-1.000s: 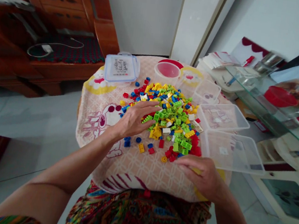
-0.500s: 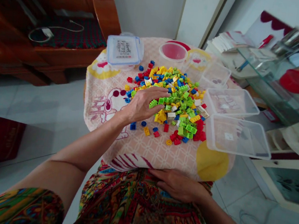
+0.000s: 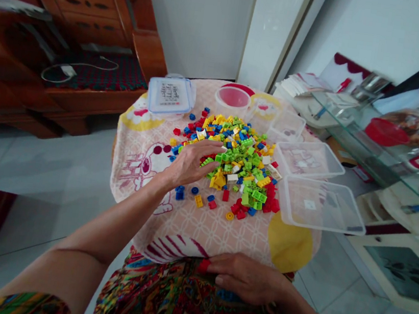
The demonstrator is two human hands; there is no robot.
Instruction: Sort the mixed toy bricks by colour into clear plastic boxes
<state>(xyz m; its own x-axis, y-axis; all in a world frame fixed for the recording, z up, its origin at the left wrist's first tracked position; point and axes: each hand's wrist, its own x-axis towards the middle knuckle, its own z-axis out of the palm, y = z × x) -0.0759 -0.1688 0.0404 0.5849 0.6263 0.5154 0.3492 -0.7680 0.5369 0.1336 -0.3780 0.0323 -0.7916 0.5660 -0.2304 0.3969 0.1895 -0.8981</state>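
Observation:
A heap of small toy building bricks (image 3: pixel 246 154), mostly green, yellow, blue and red, covers the middle of the cloth-covered table (image 3: pixel 188 226). My left hand (image 3: pixel 195 163) hovers at the heap's left side, palm down. Its fingers are stretched out and the thumb stands apart, with nothing seen in them. Low at the table's near edge, my right hand (image 3: pixel 247 278) rests over my lap with its fingers extended. A bright red patch (image 3: pixel 204 265) shows by its fingertips; whether it is a brick or dress fabric I cannot tell.
Two clear plastic boxes (image 3: pixel 362 226) stand open at the table's right. A blue-rimmed lidded box (image 3: pixel 171 95), a round tub (image 3: pixel 234 92) and a smaller clear container (image 3: pixel 295 119) stand behind the bricks. A glass shelf (image 3: pixel 379 159) with clutter is farther right.
The view has tilted up, so the table sits lower in the picture. My left hand stays over the heap's left side, and a red patch now shows by my right fingertips.

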